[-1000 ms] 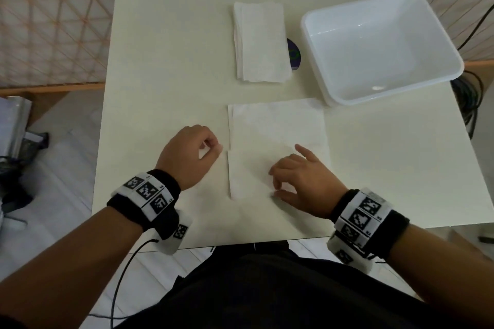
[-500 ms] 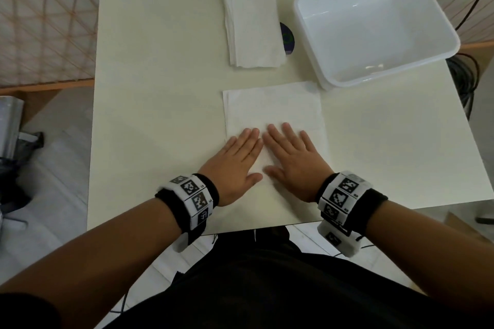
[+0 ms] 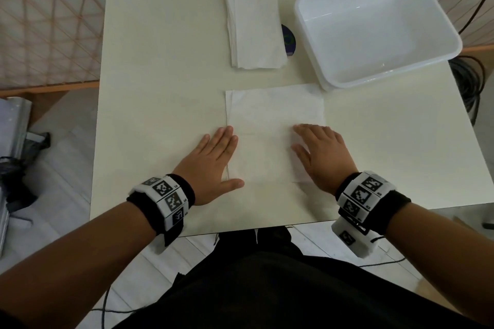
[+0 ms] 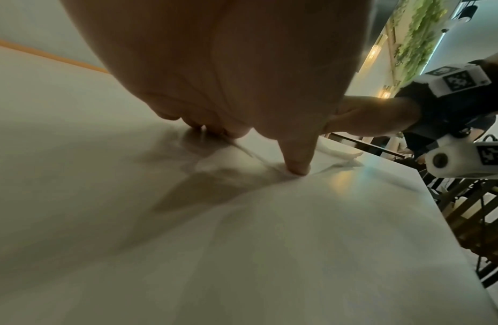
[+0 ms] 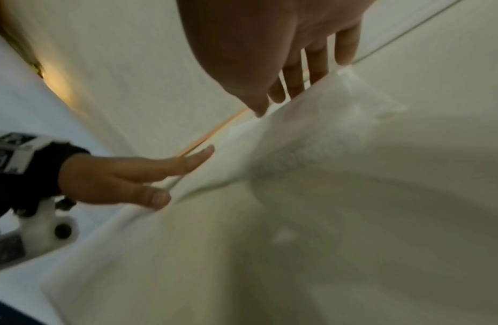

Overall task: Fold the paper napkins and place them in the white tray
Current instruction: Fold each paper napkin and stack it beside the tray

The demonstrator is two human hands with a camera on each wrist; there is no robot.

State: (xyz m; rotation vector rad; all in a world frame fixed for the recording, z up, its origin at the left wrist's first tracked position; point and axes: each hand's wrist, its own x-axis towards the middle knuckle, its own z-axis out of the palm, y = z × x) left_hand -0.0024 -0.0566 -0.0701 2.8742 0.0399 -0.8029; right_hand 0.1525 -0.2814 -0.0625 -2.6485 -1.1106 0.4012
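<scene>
An unfolded white napkin (image 3: 270,120) lies flat on the cream table (image 3: 160,88) in front of me. My left hand (image 3: 213,157) lies flat with straight fingers on the napkin's left edge, thumb (image 4: 296,162) pressed on the paper. My right hand (image 3: 320,152) lies flat on the napkin's right side, fingers spread and straight. In the right wrist view the napkin (image 5: 325,136) lies under the right fingers (image 5: 345,50), with the left hand (image 5: 125,173) beyond. A stack of napkins (image 3: 255,28) lies farther back. The white tray (image 3: 443,27) stands empty at the back right.
A dark round disc (image 3: 289,40) peeks out between the napkin stack and the tray. The table's near edge (image 3: 240,230) runs just behind my wrists. Cables (image 3: 470,83) hang off the table's right side. An orange lattice screen (image 3: 48,19) stands to the left.
Both hands went from curled fingers beside the napkin to flat palms at its middle, then slid apart to its left and right sides.
</scene>
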